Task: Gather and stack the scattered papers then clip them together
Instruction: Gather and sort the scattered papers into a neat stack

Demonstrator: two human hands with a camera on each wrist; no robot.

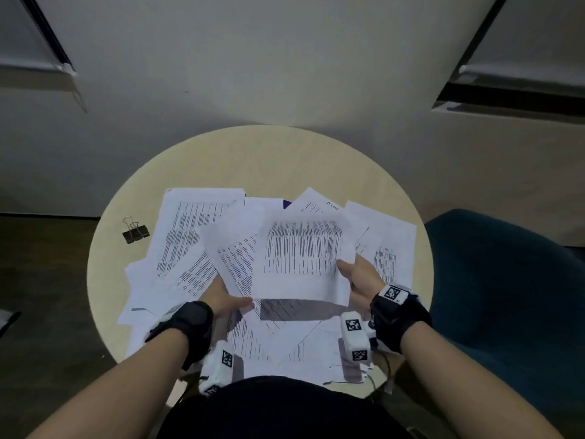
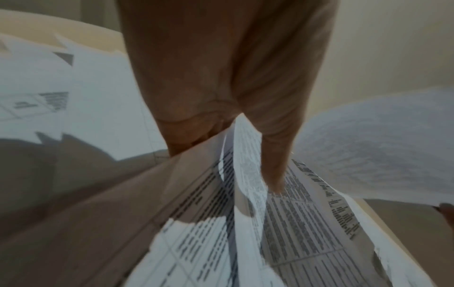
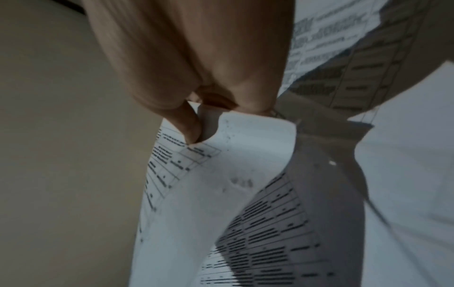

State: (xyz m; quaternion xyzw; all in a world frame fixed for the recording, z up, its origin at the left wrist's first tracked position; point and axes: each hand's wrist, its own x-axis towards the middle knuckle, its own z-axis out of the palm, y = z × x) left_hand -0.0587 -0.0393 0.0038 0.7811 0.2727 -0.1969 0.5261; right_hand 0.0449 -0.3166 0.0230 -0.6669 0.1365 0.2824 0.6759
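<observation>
Between the thumb and fingers [image 3: 189, 124] of the right hand [image 1: 361, 277], a printed sheet [image 1: 302, 258] is pinched at its right edge and lifted off the heap, its far end raised, its long axis running away from the person. The left hand [image 1: 226, 299] closes on the near left corner of the sheets just beside it, thumb [image 2: 272, 155] laid on top; the wrist view is blurred, so how many sheets it grips is uncertain. Around the lifted sheet the scattered papers [image 1: 186, 236] lie fanned and overlapping at crossed angles over the near half of the round worktop [image 1: 269, 153]. Left of the lifted sheet, well apart at the worktop's edge, sits the black binder clip [image 1: 135, 231], handles up. A one-edge pinch lets the sheet sag and curl, so it may land askew or crease; sliding it across may drag loose pages over the near rim.
</observation>
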